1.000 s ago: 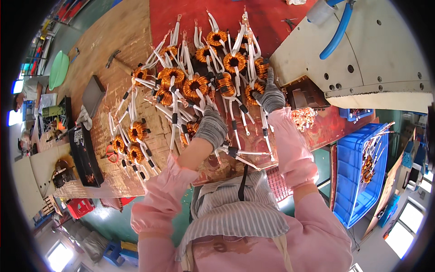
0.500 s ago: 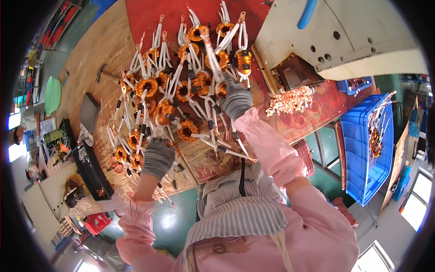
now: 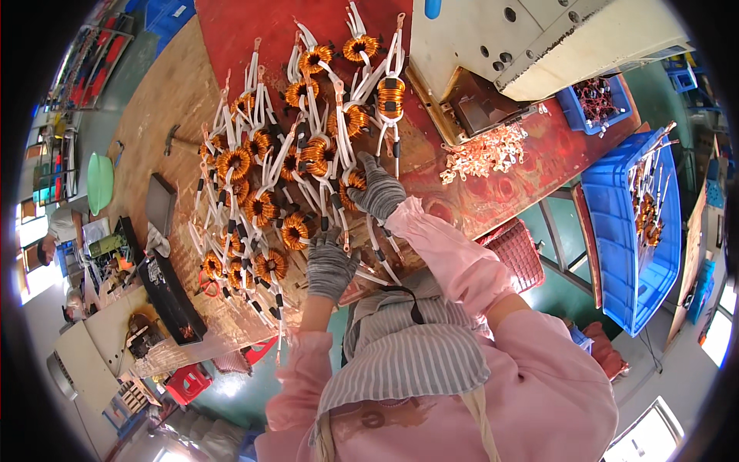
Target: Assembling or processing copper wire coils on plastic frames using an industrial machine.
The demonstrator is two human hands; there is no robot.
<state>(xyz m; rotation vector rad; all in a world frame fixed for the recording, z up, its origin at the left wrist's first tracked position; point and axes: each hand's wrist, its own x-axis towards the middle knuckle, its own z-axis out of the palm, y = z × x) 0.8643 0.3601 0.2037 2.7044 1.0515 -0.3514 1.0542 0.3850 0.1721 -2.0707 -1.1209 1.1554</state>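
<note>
Many ring-shaped coils wound with copper wire, with white-sleeved leads and copper lugs, lie in a crowded group on the table. My gloved right hand [image 3: 379, 191] is at the group's right side, its fingers and thumb closed about one copper coil [image 3: 353, 182]; the palm side is hidden. My gloved left hand [image 3: 332, 266] is at the near edge, fingers stretched forward over white leads. Left of its fingertips lies another coil [image 3: 294, 231], apart from a further ring [image 3: 269, 264]. An upright-lying coil [image 3: 390, 98] with long leads rests beyond my right hand.
A heap of copper lugs [image 3: 485, 154] lies right of the coils, before a grey machine [image 3: 539, 38]. Blue bins [image 3: 627, 239] stand at the right. A hammer [image 3: 171, 138] and a black tray [image 3: 171, 300] are at the left. A person [image 3: 61, 231] is at the far left.
My left hand has moved right, away from the left coils, uncovering a ring beside it. My right hand stays by the same coil, slightly nearer to me. The whole view has shifted a little.
</note>
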